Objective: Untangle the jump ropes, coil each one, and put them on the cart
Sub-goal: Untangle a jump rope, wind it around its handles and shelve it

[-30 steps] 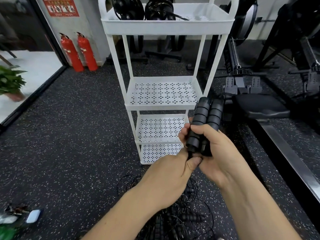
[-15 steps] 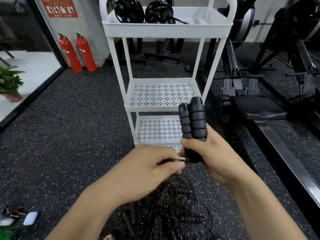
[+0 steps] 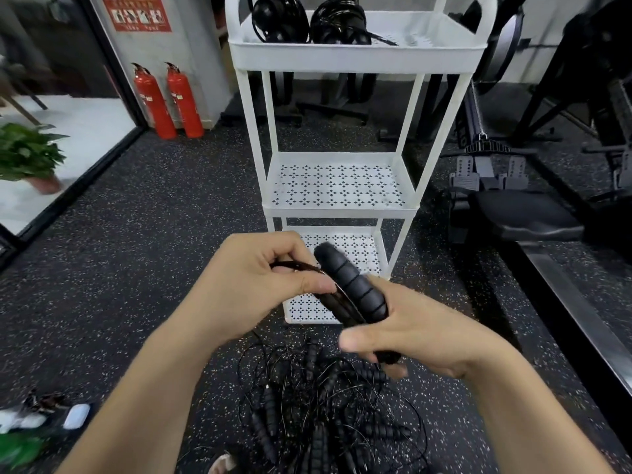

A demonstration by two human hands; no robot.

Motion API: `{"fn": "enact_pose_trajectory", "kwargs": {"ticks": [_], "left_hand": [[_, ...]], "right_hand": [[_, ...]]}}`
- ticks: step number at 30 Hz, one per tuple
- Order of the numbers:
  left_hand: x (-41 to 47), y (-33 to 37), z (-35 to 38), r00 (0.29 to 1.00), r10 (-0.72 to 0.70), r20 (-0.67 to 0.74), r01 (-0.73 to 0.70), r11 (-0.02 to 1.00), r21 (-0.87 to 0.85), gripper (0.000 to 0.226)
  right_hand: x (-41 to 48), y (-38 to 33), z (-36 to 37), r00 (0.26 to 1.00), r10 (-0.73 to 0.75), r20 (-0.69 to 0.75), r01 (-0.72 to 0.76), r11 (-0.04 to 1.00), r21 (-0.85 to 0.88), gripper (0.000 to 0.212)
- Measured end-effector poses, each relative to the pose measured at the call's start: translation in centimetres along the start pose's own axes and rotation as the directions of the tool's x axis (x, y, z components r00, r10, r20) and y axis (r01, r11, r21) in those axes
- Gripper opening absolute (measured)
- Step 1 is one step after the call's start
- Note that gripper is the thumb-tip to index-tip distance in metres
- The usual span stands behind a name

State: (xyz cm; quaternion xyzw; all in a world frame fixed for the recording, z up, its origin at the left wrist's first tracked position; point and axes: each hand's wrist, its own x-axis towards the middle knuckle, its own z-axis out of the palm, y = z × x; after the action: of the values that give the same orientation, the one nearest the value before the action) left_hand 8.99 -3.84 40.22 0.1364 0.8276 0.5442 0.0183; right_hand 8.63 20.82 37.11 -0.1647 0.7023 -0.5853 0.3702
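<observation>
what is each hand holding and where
The right hand grips the jump rope's foam handles at their lower ends; the left hand pinches its thin cord beside them.

Even indoor light, daylight at left; blurred, distorted edges

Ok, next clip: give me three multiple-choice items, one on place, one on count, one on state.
1. Where are the coiled ropes? A) top shelf of the cart B) middle shelf C) floor
2. How many extinguishers? A) one B) two C) four
3. The right hand is: A) open and empty B) gripping the handles C) resting on the cart
Answers: A, both coils sit in the top shelf; B, two red ones stand side by side; B, it curls round them.
</observation>
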Motion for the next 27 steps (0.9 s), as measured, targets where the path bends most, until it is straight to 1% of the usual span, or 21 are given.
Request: {"fn": "enact_pose_trajectory", "kwargs": {"ticks": [2,4,8,11,13,15,18,21,23,24,26,27], "left_hand": [[0.1,0.0,0.3,1.0,0.008,-0.003,-0.008,1.0,0.027,0.026],[0.4,-0.4,0.4,1.0,0.001,0.006,-0.001,0.999,0.032,0.024],[1.4,-2.3,-0.3,0.997,-0.067,0.037,0.07,0.995,-0.072,0.023],[1.8,-3.4,-0.6,0.989,-0.103,0.106,0.12,0.978,-0.168,0.018],[1.9,-3.9,-0.4,0.982,-0.133,0.135,0.161,0.96,-0.229,0.013],[2.1,-4.2,0.3,0.976,-0.162,0.146,0.195,0.947,-0.254,0.007],[2.4,-4.6,1.5,0.971,-0.19,0.147,0.218,0.954,-0.205,0.021],[2.4,-4.9,3.2,0.959,-0.25,0.137,0.264,0.959,-0.101,0.029],[2.3,-4.9,4.4,0.945,-0.296,0.137,0.313,0.941,-0.129,0.039],[2.2,-4.6,4.8,0.943,-0.295,0.154,0.318,0.936,-0.152,0.039],[2.0,-3.6,5.3,0.946,-0.258,0.197,0.288,0.947,-0.142,0.032],[1.9,-3.3,5.3,0.95,-0.234,0.209,0.256,0.963,-0.088,0.03]], "right_hand": [[0.1,-0.1,0.5,0.993,0.12,-0.015,-0.12,0.979,-0.167,0.064],[0.1,-0.2,0.9,0.985,0.172,0.006,-0.164,0.948,-0.273,0.059],[-0.8,-1.3,1.0,0.989,0.142,0.041,-0.116,0.921,-0.372,0.041],[-1.5,-2.0,1.4,0.993,0.111,0.04,-0.086,0.913,-0.399,0.036],[-1.9,-2.2,1.7,0.998,0.064,0.027,-0.048,0.914,-0.403,0.034],[-2.2,-2.4,1.6,1.0,0.005,-0.017,-0.011,0.918,-0.398,0.035],[-2.8,-2.8,1.4,0.993,-0.075,-0.087,0.044,0.948,-0.316,0.039],[-2.8,-3.0,1.1,0.975,-0.15,-0.163,0.113,0.97,-0.217,0.046],[-2.4,-2.8,0.8,0.945,-0.176,-0.277,0.132,0.977,-0.17,0.044],[-2.2,-2.6,0.5,0.922,-0.18,-0.343,0.129,0.977,-0.167,0.043],[-1.9,-1.9,0.1,0.869,-0.194,-0.455,0.12,0.975,-0.186,0.041],[-1.8,-1.6,-0.1,0.84,-0.204,-0.502,0.109,0.971,-0.212,0.041]]}}
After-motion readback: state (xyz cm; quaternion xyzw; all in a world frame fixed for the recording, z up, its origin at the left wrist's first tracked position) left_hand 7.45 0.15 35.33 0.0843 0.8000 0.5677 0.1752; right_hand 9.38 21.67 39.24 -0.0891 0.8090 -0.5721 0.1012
